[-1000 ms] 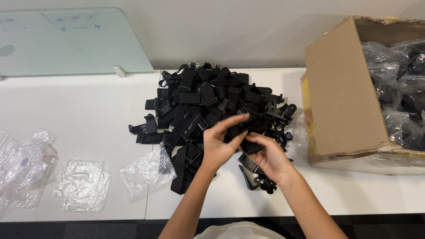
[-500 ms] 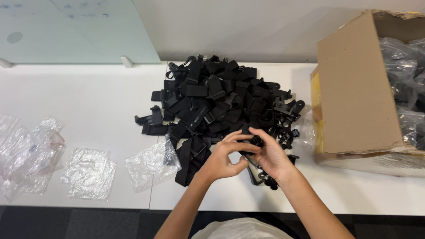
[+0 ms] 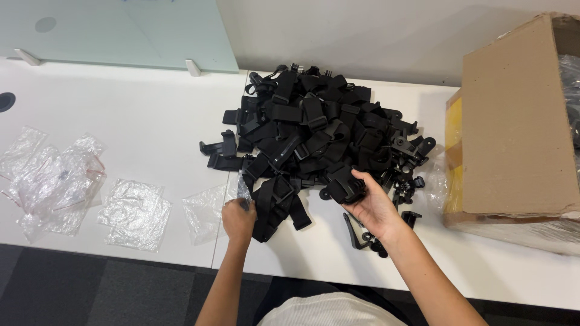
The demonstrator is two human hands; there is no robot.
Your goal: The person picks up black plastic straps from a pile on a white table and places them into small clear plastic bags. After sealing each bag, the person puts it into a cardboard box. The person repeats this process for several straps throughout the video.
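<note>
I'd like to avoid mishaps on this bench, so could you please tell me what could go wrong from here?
1. The left hand pinches a clear plastic bag lying close to the table's front edge; a tug could slide it off.
2. The right hand holds a black strap piece at the pile of black straps and clips; lifting it may snag neighbours and drag them.
3. Small black parts lie under the right wrist and could get swept off.

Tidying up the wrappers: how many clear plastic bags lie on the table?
4 at least. A crumpled cluster at far left, possibly more than one; a flat bag beside it; another by the left hand; one pinched in its fingers. More may hide under the straps.
</note>
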